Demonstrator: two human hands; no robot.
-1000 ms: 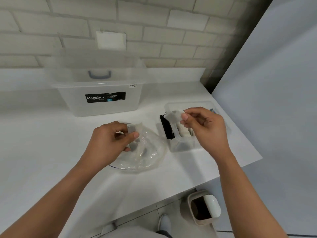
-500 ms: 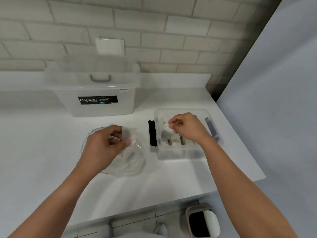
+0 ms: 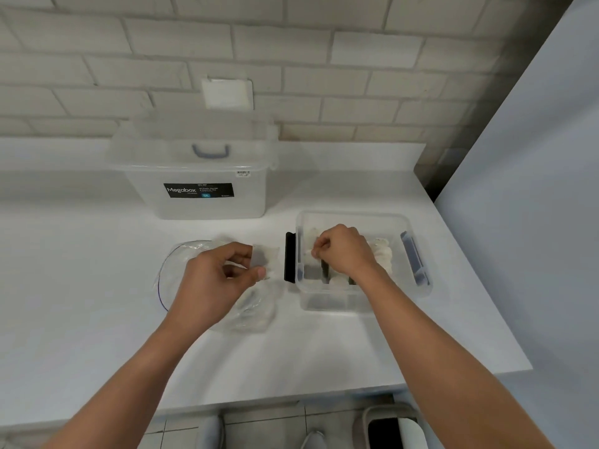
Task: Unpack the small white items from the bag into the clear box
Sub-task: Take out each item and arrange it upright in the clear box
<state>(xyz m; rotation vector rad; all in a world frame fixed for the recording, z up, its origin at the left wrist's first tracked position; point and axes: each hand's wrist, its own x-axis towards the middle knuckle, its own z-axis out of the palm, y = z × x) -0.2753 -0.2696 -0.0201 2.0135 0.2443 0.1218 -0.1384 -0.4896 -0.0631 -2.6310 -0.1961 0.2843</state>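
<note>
right of centre in the frame, the right hand (image 3: 343, 251) is inside the clear box (image 3: 363, 218), pinching a small white item (image 3: 313, 252); best let go low. left hand (image 3: 214, 280) pinches the bag (image 3: 256, 306) mouth on the tabletop (image 3: 81, 286); hold it wide.

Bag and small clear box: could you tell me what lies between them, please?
In the head view, only the box's black latch and bare counter separate bag from clear box.

Crumpled clear plastic bag (image 3: 249, 303) lies on the white counter, left of and near the lidless clear box (image 3: 363, 296) with dark side latches, which sits upright holding several small white items (image 3: 384, 254).
</note>
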